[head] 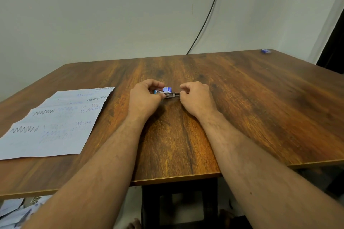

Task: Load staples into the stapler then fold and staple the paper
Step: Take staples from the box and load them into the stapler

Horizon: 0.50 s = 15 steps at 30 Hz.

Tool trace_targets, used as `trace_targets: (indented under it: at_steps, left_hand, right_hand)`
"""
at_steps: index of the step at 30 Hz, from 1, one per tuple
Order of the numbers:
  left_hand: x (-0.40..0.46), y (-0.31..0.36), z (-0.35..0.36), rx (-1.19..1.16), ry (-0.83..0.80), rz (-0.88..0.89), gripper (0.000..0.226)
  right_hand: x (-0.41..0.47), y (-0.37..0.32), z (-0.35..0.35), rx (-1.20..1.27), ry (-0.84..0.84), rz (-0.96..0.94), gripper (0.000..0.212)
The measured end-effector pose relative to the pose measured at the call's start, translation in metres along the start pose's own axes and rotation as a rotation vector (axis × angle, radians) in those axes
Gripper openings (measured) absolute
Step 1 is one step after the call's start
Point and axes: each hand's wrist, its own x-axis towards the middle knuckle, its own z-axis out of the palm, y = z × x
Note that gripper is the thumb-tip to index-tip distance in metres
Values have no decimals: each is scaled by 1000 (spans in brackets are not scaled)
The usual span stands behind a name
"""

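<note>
A small blue and metal stapler (166, 94) lies on the wooden table (242, 98) between my hands. My left hand (144, 96) grips its blue body from the left, fingers curled over it. My right hand (195, 96) pinches the metal end that sticks out to the right. A small blue and white staple box (167, 89) sits just behind the stapler. A creased sheet of paper (54, 122) with pen scribbles lies flat at the left of the table.
A second small blue box (265, 51) lies at the far right corner of the table. A black cable (206, 16) runs down the wall behind the table. Loose papers (13, 212) lie on the floor at lower left.
</note>
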Motion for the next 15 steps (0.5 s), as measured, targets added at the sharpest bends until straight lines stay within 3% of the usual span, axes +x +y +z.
trace_targets:
  at_steps: [6, 11, 15]
  left_hand:
    - [0, -2, 1, 49, -66, 90, 40]
    - [0, 0, 1, 117, -29, 127, 45]
    - [-1, 1, 2, 160, -24, 133, 33]
  right_hand:
    - [-6, -8, -2, -81, -24, 0, 30]
    - [1, 0, 2, -31, -2, -49, 27]
    - [2, 2, 1, 3, 13, -126, 23]
